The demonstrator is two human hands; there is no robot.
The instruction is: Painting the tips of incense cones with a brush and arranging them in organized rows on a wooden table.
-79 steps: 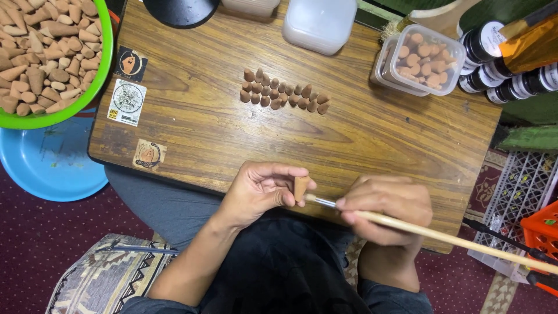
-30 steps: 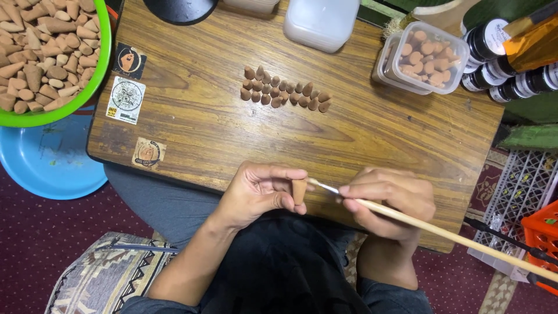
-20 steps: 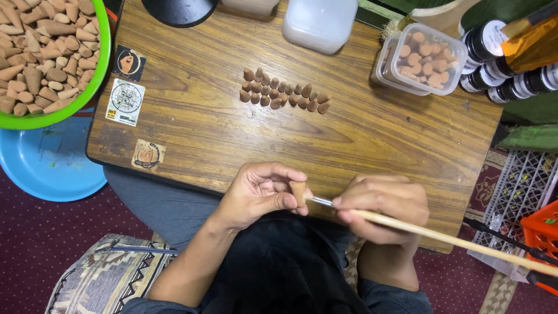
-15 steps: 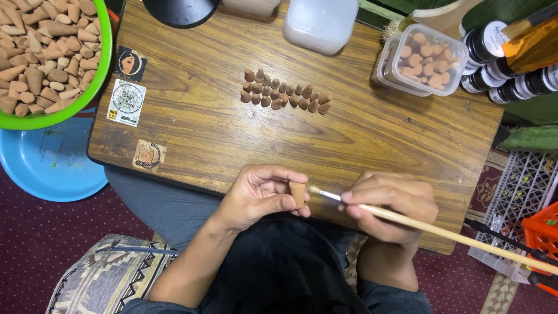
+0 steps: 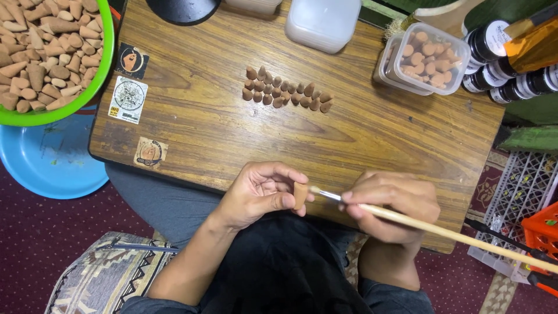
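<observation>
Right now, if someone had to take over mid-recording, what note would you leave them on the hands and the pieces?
Left hand: fingers pinch one small brown cone at the near table edge.
Right hand: grips a long wooden-handled brush, tip against that cone.
On the wooden table: two short rows of small cones laid out mid-table.
More cones fill the green bowl at far left and the clear plastic tub at upper right, beside dark jars.
Done: the rows on the table, apparently. Left: the held cone; how many more cannot be told.
</observation>
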